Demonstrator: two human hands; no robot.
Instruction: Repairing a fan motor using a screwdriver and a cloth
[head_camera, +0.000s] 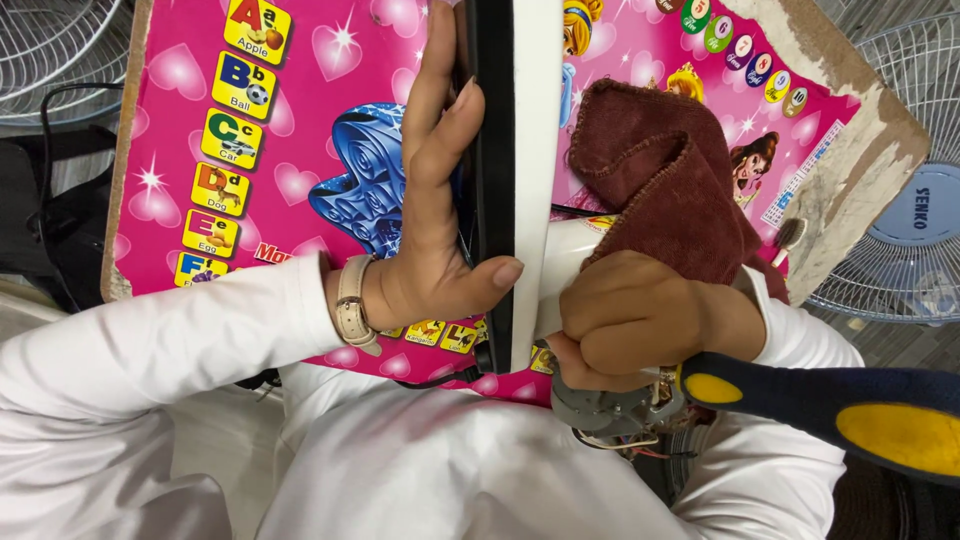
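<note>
Fan part (515, 150): black-and-white, upright on edge, over the pink surface (330, 130).
Left hand (430, 240): clasped around it.
Right hand (640, 320): fisted on maroon cloth (670, 180).

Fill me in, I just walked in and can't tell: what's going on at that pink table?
A person in white sleeves is working over a pink alphabet mat. The left hand steadies a black-and-white panel standing on edge. The right hand is closed around a white housing with a grey motor showing below it. A dark red cloth lies draped over that hand, and a blue-and-yellow tool handle sticks out to the right.
</note>
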